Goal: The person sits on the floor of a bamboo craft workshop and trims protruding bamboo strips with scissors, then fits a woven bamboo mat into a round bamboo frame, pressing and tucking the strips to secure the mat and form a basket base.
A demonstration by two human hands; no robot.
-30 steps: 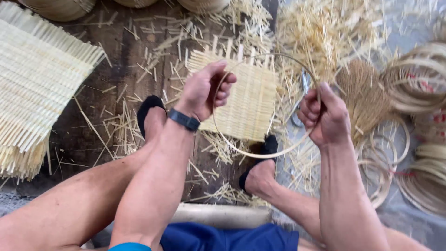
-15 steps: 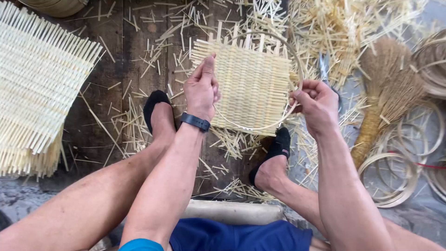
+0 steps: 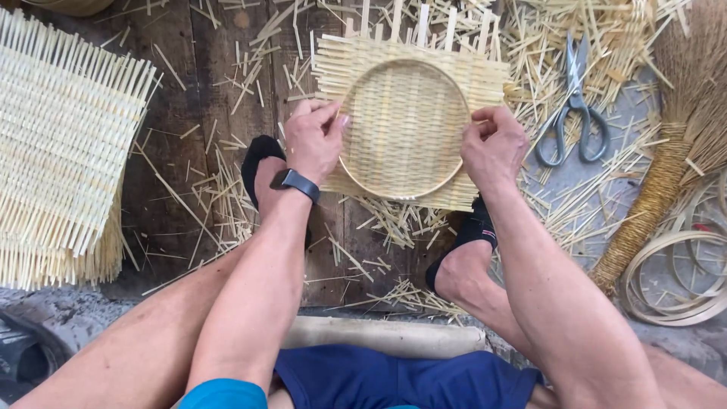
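Observation:
A square woven bamboo mat (image 3: 462, 79) lies on the dark wooden floor between my feet. A thin round bamboo hoop (image 3: 403, 62) rests on top of it. My left hand (image 3: 314, 138) pinches the hoop's left side, with a dark watch on the wrist. On the hoop's right side my right hand (image 3: 494, 145) grips it, pressing it onto the mat. Both feet wear black socks and sit just below the mat.
A stack of woven mats (image 3: 64, 151) lies at the left. Scissors (image 3: 574, 102) rest on bamboo offcuts at the upper right. A straw broom (image 3: 666, 151) and coiled bamboo hoops (image 3: 678, 280) are at the right. Loose splinters litter the floor.
The hoop, held up in the air between both hands a second ago, has been lowered flat onto the woven mat. Both hands moved forward with it.

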